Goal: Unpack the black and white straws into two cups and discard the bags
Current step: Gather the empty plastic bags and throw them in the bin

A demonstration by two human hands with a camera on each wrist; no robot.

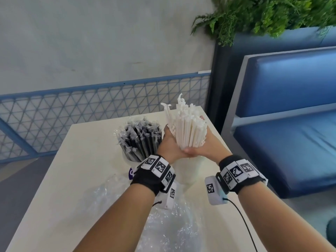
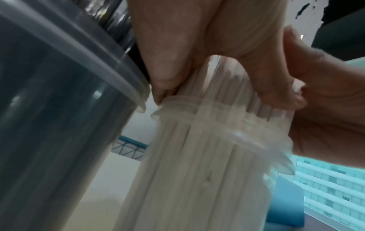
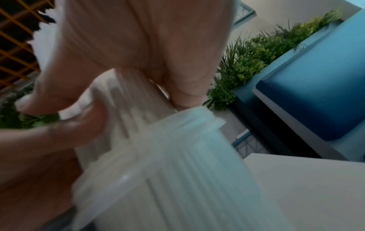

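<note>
Both hands, left (image 1: 170,142) and right (image 1: 203,145), clamped round white straws (image 1: 189,130); lower ends hidden inside blurred cup (image 2: 207,179). Black straws (image 1: 141,139) at nine o'clock.

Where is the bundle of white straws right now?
In the head view, the white straws stand in a clear cup, gripped between left hand and right hand, right of the black straws.
</note>
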